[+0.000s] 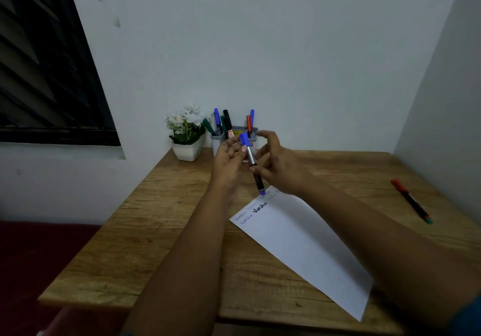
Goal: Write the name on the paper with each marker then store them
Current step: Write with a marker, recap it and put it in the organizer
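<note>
1. Nearest the viewer, two bare forearms reach forward from the bottom edge over a wooden table (161, 244). A bit of blue sleeve shows at the lower right corner.
2. A white sheet of paper (307, 247) lies flat on the table, turned at an angle, under the right forearm. Its far end carries a few handwritten words, one in bold black; the others are faint.
3. Above the far end of the paper, both hands hold a blue marker (252, 159) in the air. It is tilted, with the blue cap up and a small blue end pointing down just over the paper.
4. The left hand (229, 162) has its fingers curled around the upper part of the marker, by the cap.
5. The right hand (279, 165) pinches the marker's dark middle with thumb and a finger; its other fingers are spread loosely apart.
6. Well to the right, a red-capped marker (411, 200) lies alone on the table.
7. Behind the hands, against the wall, stands a grey pen holder (218, 141) with blue, black, green and red markers upright in it.
8. Just left of the holder is a white pot of white flowers (186, 132).
9. A dark window (44, 70) fills the far left wall.
</note>
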`<act>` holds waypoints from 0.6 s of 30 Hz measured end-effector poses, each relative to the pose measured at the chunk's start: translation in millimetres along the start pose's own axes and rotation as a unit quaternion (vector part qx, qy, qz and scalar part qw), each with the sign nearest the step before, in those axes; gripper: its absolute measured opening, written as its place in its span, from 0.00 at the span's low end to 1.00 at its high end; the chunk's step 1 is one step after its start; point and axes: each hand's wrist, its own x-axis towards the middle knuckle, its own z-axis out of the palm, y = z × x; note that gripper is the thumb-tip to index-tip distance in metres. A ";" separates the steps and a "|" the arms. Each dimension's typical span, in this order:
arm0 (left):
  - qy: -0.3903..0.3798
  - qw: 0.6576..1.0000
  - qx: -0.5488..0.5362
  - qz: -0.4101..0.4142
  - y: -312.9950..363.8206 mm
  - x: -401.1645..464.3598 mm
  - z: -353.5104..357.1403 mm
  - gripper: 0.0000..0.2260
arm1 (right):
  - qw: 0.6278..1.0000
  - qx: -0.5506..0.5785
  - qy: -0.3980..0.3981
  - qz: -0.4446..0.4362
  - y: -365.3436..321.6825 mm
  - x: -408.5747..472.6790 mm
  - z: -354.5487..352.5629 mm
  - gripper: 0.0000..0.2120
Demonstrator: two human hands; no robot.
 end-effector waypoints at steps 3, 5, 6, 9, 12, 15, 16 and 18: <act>-0.012 1.000 0.009 0.009 4.8 2.8 -8.3 0.08 | 1.000 0.019 -0.020 0.016 -4.0 17.7 5.0 0.53; -0.009 1.000 0.016 0.011 5.5 4.1 -14.9 0.07 | 0.997 0.037 -0.060 0.041 -3.3 26.2 6.4 0.54; -0.001 1.000 0.015 0.013 4.8 4.3 -17.1 0.07 | 0.995 0.043 -0.078 0.043 -2.6 29.7 7.1 0.52; 0.043 0.999 0.003 0.022 0.6 6.0 -17.1 0.06 | 0.996 0.042 -0.081 0.016 -1.5 38.5 10.6 0.38; 0.068 0.997 -0.014 0.022 -2.5 11.5 -15.9 0.05 | 0.997 0.053 -0.051 0.012 1.8 48.8 12.8 0.34; 0.088 0.996 -0.003 0.023 -4.3 19.2 -18.7 0.06 | 0.996 0.077 -0.032 0.028 9.2 59.9 9.0 0.30; 0.105 0.994 0.024 0.032 -5.5 21.4 -20.5 0.06 | 0.996 0.079 -0.023 0.037 12.0 64.2 7.6 0.28; 0.151 0.984 0.062 0.066 -9.7 25.7 -26.1 0.07 | 0.997 0.070 0.002 0.045 17.0 74.6 6.0 0.24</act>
